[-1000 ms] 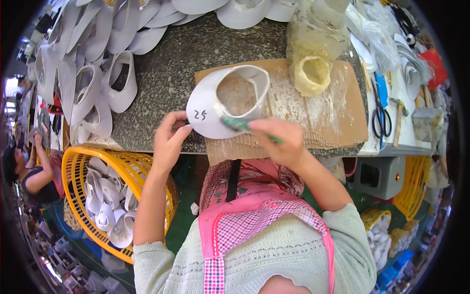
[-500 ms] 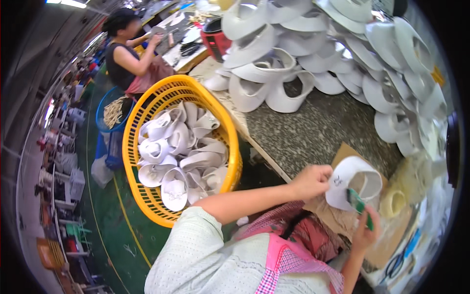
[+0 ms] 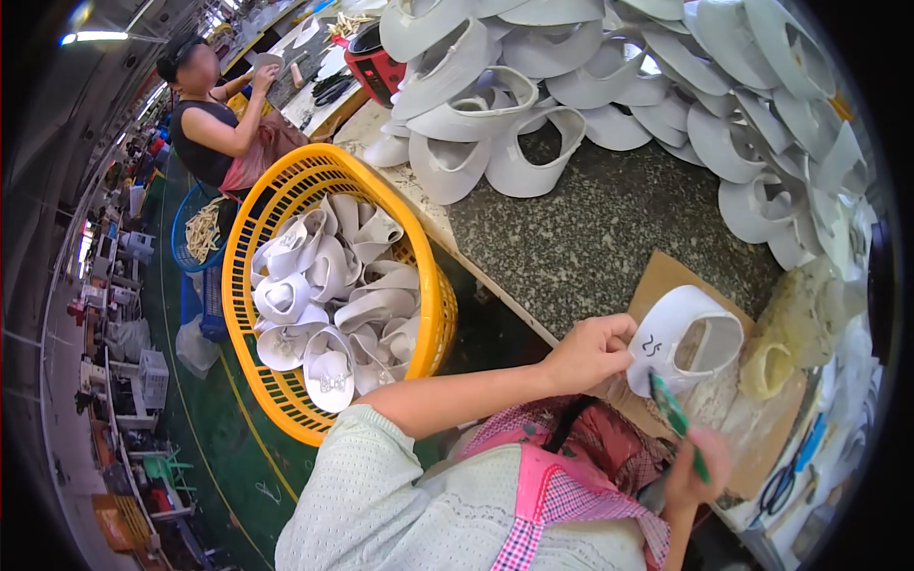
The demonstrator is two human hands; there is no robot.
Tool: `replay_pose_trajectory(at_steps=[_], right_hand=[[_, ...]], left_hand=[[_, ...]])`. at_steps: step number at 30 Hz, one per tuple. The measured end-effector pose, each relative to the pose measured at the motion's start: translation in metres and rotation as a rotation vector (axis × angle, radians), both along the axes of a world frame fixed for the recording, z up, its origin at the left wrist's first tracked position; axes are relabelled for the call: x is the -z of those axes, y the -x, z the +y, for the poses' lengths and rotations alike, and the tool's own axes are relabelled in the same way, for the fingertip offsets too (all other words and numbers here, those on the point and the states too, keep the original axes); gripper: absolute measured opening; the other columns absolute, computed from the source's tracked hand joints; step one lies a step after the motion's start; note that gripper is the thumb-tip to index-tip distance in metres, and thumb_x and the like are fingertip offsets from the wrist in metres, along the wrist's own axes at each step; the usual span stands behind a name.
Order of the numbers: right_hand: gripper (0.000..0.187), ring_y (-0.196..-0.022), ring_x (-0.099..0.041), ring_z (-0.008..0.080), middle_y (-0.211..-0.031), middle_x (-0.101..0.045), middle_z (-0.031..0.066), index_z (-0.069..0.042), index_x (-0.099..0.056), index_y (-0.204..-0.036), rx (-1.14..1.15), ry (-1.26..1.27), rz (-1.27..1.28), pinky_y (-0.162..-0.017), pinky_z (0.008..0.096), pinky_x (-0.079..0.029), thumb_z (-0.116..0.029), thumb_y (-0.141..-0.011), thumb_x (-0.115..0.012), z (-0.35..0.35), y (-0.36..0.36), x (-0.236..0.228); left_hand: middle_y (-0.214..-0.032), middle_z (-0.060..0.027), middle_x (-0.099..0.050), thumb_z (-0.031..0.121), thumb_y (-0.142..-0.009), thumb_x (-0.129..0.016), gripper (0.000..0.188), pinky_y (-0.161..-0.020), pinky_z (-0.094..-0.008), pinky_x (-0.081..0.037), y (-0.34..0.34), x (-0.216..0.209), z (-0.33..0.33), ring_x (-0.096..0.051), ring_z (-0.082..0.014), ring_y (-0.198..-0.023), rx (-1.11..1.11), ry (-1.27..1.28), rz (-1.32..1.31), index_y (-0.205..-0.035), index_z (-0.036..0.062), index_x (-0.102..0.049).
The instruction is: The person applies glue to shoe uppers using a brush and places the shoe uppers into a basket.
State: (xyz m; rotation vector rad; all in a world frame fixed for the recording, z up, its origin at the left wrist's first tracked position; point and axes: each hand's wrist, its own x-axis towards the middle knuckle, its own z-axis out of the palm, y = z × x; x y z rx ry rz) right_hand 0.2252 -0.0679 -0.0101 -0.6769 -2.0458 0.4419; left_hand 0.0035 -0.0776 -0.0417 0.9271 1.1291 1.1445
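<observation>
Clock positions are read from the white visor in the head view, with 12 at the top.

Nearest the wearer is a pink checked apron. At 6 o'clock, the right hand has its grip closed around the green handle of a brush. The brush tip is at the brim, toward 7 o'clock; whether the bristles touch the surface cannot be told. At 9 o'clock, the left hand has a narrow grip, thumb and fingers pinching the brim edge. The white visor lies over a cardboard sheet on the table, a dark handwritten mark on its brim.

Step in hand, as judged: brushing the brim edge. The next stroke calls for a steady left pinch and a light brush angle along the edge, clear of the fingers.

Beside the white visor, at 4 o'clock, is a yellowish crusted cup. Scissors lie at 5 o'clock. Farther out, at 9 o'clock, a yellow basket holds white pieces. From 11 to 1 o'clock, a heap of similar visors covers the table's far part. Farthest, at 10 o'clock, a co-worker sits by another worktop.
</observation>
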Motion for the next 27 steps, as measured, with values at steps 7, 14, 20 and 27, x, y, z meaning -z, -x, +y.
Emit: replay_pose_trajectory(at_steps=[7,14,20,27], right_hand=[[0.014,-0.061,-0.057,0.0238,-0.073,-0.059,0.0150,0.003,-0.057,-0.081,0.259,0.235,0.132,-0.057,0.0306,-0.045,0.010,-0.069,-0.056,-0.008,-0.030,0.017],[0.014,-0.059,-0.056,0.0246,-0.070,-0.058,0.0114,0.003,-0.057,-0.086,0.291,0.175,0.053,-0.053,0.0307,-0.046,0.005,-0.072,-0.058,0.007,-0.045,0.034],[0.020,-0.059,-0.056,0.0249,-0.071,-0.060,0.0100,-0.009,-0.062,-0.083,0.019,0.073,-0.037,-0.054,0.0308,-0.046,0.000,-0.066,-0.065,-0.001,-0.016,0.014],[0.023,-0.053,-0.054,0.0213,-0.067,-0.058,0.0083,-0.006,-0.062,-0.086,0.403,0.128,0.162,-0.046,0.0268,-0.041,-0.001,-0.064,-0.064,0.036,-0.056,0.029]], left_hand=[[-0.076,-0.0069,-0.062,0.002,-0.077,-0.051,0.017,-0.063,-0.0221,-0.045,-0.001,0.001,-0.012,-0.056,-0.0078,-0.067,-0.012,0.005,0.063,-0.094,-0.0015,-0.051],[-0.075,-0.0062,-0.061,0.002,-0.076,-0.052,0.018,-0.061,-0.0224,-0.046,-0.002,0.008,-0.009,-0.058,-0.0087,-0.066,-0.050,0.028,-0.129,-0.094,0.0005,-0.052],[-0.080,-0.0070,-0.061,0.002,-0.072,-0.054,0.020,-0.062,-0.0228,-0.049,-0.007,0.005,-0.010,-0.059,-0.0119,-0.067,-0.188,0.190,-0.163,-0.092,0.0007,-0.055],[-0.080,-0.0090,-0.060,0.000,-0.075,-0.051,0.017,-0.061,-0.0226,-0.049,-0.009,0.027,0.014,-0.058,-0.0126,-0.066,-0.224,0.254,-0.204,-0.091,-0.0019,-0.051]])
